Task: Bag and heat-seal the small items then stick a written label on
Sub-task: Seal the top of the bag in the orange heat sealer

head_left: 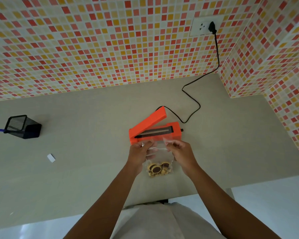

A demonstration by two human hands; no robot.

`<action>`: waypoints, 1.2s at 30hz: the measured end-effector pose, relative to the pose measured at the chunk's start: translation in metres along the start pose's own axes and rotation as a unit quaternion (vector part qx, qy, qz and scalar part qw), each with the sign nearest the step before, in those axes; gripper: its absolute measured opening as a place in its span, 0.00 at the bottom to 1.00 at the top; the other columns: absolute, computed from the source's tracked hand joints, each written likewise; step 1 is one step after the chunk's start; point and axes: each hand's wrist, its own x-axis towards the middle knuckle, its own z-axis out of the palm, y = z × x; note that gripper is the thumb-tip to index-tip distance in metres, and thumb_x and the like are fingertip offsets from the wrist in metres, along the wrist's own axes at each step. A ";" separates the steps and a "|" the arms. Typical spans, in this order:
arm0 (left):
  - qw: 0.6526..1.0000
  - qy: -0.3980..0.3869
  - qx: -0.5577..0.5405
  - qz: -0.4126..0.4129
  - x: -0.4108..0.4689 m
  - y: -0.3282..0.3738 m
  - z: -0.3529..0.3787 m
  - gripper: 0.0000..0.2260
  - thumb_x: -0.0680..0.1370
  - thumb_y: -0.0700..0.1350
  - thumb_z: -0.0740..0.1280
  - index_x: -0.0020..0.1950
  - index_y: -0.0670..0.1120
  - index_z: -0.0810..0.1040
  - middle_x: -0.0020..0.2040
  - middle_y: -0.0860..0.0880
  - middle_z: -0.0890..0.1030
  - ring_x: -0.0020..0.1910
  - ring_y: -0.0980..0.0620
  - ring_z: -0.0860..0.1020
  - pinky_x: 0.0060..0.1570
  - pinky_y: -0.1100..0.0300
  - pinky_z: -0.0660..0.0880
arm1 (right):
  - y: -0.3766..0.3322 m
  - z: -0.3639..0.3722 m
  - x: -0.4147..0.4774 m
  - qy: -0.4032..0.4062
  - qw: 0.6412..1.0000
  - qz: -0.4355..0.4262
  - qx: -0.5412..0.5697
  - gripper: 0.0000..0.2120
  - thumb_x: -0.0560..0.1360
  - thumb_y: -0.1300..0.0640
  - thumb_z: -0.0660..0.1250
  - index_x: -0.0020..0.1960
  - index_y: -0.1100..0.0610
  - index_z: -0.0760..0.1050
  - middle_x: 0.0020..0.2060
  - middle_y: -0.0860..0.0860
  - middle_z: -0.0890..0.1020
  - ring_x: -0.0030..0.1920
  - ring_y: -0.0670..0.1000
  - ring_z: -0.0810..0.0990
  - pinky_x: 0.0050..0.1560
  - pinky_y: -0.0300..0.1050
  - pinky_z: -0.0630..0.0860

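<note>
The orange heat sealer (154, 129) stands on the bench (76, 169) with its lid raised. Just in front of it, the left hand (141, 155) and right hand (182, 155) each pinch a top corner of the clear bag (158, 150). Small round items (160, 168) lie in the bag's bottom. A white label (51, 158) lies well left of the sealer.

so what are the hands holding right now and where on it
Both hands hold the clear plastic bag of small items by its open top edge: left hand at the left corner, right hand at the right corner.
</note>
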 end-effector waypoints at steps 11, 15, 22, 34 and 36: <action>1.000 -0.010 0.022 -0.009 -0.025 -0.012 -0.021 0.08 0.77 0.46 0.71 0.52 0.43 0.83 0.48 0.45 0.86 0.47 0.45 0.85 0.42 0.54 0.81 | 0.013 0.002 -0.033 -0.044 0.999 -0.021 0.004 0.04 0.75 0.63 0.72 0.48 0.60 0.85 0.33 0.46 0.84 0.32 0.39 0.79 0.32 0.29 0.71; 1.000 -0.008 0.023 -0.012 -0.033 -0.013 -0.034 0.09 0.76 0.46 0.71 0.53 0.42 0.83 0.48 0.45 0.86 0.46 0.44 0.85 0.42 0.53 0.81 | 0.015 0.014 -0.040 -0.055 0.998 -0.018 0.002 0.04 0.75 0.62 0.72 0.48 0.60 0.85 0.32 0.46 0.83 0.31 0.39 0.78 0.31 0.30 0.71; 1.000 -0.002 0.008 0.010 -0.051 -0.003 -0.085 0.11 0.77 0.46 0.70 0.55 0.41 0.82 0.50 0.45 0.86 0.47 0.44 0.85 0.49 0.49 0.81 | 0.008 0.062 -0.048 -0.086 0.995 -0.035 0.019 0.05 0.75 0.63 0.72 0.50 0.63 0.84 0.33 0.47 0.83 0.30 0.39 0.78 0.31 0.30 0.72; 0.998 0.044 -0.024 0.042 -0.060 0.034 -0.236 0.09 0.78 0.41 0.69 0.55 0.39 0.81 0.47 0.47 0.86 0.47 0.43 0.85 0.47 0.50 0.81 | -0.012 0.217 -0.050 -0.138 0.989 -0.049 0.010 0.04 0.74 0.64 0.72 0.48 0.62 0.84 0.41 0.53 0.86 0.44 0.48 0.82 0.51 0.40 0.77; 0.998 0.048 -0.026 0.038 -0.057 0.040 -0.261 0.08 0.78 0.41 0.69 0.54 0.39 0.81 0.47 0.46 0.86 0.46 0.44 0.85 0.48 0.48 0.81 | -0.013 0.241 -0.051 -0.146 0.988 -0.033 0.026 0.04 0.75 0.64 0.71 0.49 0.63 0.83 0.42 0.56 0.85 0.46 0.52 0.83 0.54 0.44 0.78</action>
